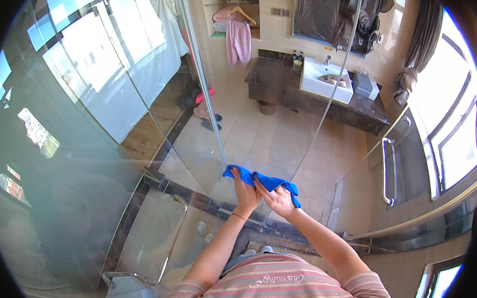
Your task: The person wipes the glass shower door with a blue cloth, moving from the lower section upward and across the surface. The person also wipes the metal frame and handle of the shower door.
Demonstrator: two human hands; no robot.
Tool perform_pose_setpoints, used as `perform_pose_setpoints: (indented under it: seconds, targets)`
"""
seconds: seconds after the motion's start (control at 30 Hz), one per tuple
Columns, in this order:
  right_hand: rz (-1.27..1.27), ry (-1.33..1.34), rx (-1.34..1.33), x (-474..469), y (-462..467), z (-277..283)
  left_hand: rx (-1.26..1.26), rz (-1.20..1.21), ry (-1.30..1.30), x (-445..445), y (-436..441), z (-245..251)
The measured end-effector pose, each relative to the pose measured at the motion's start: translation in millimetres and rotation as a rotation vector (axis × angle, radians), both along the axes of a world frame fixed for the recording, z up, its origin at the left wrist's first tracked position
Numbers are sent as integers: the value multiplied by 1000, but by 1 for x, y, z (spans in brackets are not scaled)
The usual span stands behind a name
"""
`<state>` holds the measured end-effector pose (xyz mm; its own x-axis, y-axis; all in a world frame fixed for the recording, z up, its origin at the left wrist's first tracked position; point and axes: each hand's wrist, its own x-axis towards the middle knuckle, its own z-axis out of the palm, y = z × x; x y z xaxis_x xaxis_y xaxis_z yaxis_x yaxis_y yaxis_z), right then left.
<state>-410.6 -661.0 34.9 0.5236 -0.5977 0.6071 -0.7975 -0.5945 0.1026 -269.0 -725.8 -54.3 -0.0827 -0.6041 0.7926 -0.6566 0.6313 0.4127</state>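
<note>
Both hands are together in the middle of the view, pressing a blue cloth [271,182] to a clear glass panel [263,147]. My left hand [246,195], with a thin red cord at its wrist, lies over the cloth's left part beside an upright metal strip [208,97]. On the cloth's right part rests my right hand [279,200], fingers slanting up and left towards the left hand. One corner of the cloth hangs down past the right hand. The fingers hide part of the cloth.
A chrome handle [174,243] juts out at lower left, another handle [385,172] at right. Beyond the glass stand a dark counter [275,75] with a white sink [320,76], a bin [267,107], and slippers [210,124] on the tiles. A dark sill [209,202] crosses below.
</note>
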Motion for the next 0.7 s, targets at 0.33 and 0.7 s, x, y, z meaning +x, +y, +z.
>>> perform_pose_setpoints:
  seconds: [0.33, 0.7]
  targets:
    - [-77, -124, -183, 4, 4, 55, -73, -9, 33, -20, -4, 44]
    - [11, 48, 325, 9, 9, -67, 414, -71, 237, -1, 20, -73]
